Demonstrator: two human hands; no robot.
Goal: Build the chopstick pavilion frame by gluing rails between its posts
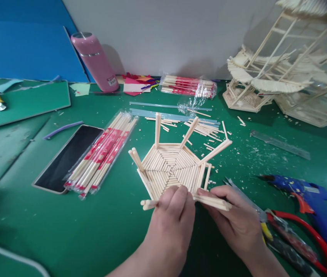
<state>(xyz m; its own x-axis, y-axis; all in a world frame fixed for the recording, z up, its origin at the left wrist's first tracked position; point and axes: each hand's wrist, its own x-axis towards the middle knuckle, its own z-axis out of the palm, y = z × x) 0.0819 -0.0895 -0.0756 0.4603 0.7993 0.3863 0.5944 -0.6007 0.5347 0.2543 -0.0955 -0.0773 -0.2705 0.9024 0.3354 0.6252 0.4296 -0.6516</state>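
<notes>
A polygonal base of wooden sticks (pixel 177 163), laid in web-like rings, sits in front of me with paired-stick posts rising from its corners. My left hand (pixel 171 223) is closed over its near edge, fingers curled onto the sticks. At the near right corner, my right hand (pixel 235 219) pinches the base beside a stick post (pixel 213 202) that points toward me and right. Its fingertips are partly hidden behind that post. A thin stick (pixel 207 177) stands out along the right edge. Both hands touch the same structure.
Wrapped chopsticks (pixel 102 152) and a phone (pixel 67 159) lie left. A blue glue gun (pixel 310 200) and red-handled pliers (pixel 302 219) lie right. Behind are cut stick pieces (pixel 206 130), a pink bottle (pixel 96 61) and a larger stick model (pixel 267 77).
</notes>
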